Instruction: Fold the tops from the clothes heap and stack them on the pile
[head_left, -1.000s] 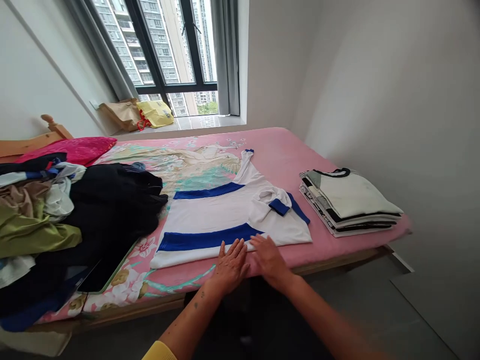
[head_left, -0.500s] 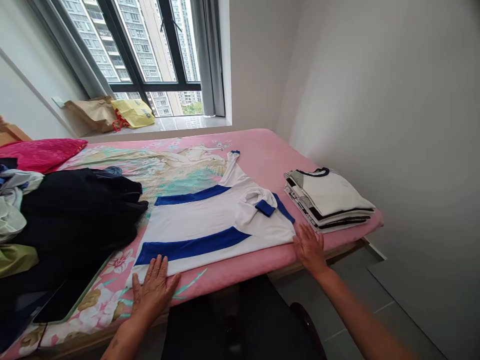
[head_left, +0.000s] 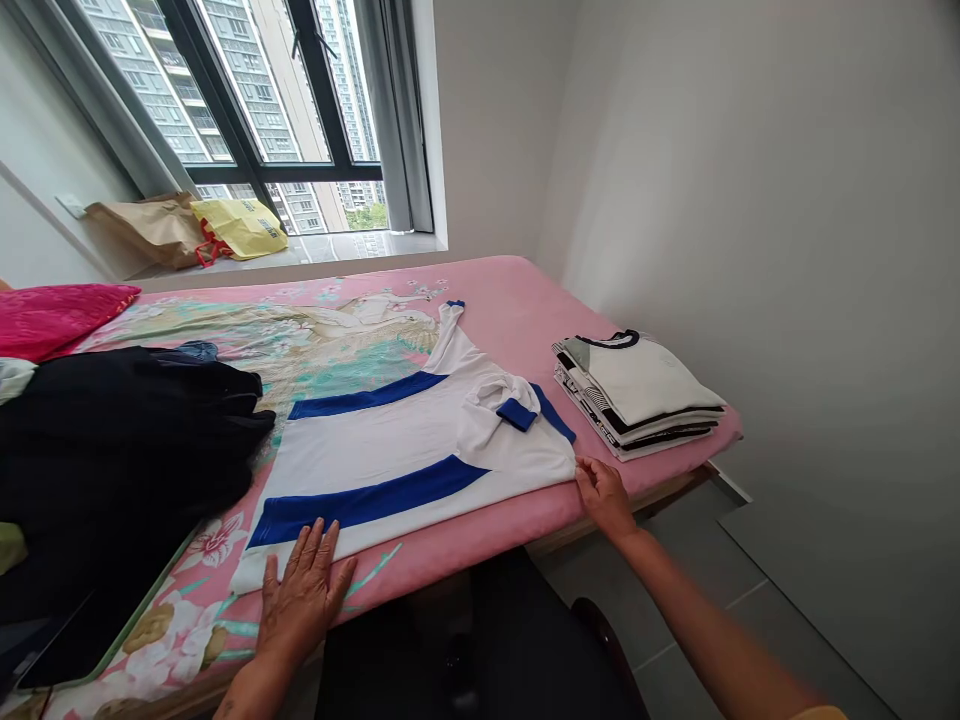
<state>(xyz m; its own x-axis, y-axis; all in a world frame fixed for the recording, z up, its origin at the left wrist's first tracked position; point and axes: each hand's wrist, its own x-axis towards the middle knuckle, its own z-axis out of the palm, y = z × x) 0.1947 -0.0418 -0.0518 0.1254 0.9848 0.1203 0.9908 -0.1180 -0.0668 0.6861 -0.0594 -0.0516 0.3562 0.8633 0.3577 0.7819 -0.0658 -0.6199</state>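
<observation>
A white shirt (head_left: 375,446) with blue bands lies spread on the bed, hem to the left and shoulder end to the right. One sleeve (head_left: 495,405) with a blue cuff is folded in over the body; the other points towards the window. My left hand (head_left: 301,590) rests flat, fingers spread, on the near edge of the shirt by the hem. At the near right corner of the shirt, my right hand (head_left: 606,497) has thumb and fingertips pinched on the fabric.
A stack of folded shirts (head_left: 645,395) sits at the bed's right end. To the left lie a heap of dark clothes (head_left: 127,450) and a flat dark device (head_left: 97,625). The pink floral bedsheet (head_left: 517,300) reaches the window sill, where paper bags (head_left: 154,230) stand.
My right hand has gone from outstretched fingers beside the shirt's corner to a pinch on it. My left hand stays flat on the near edge. The view has turned slightly right.
</observation>
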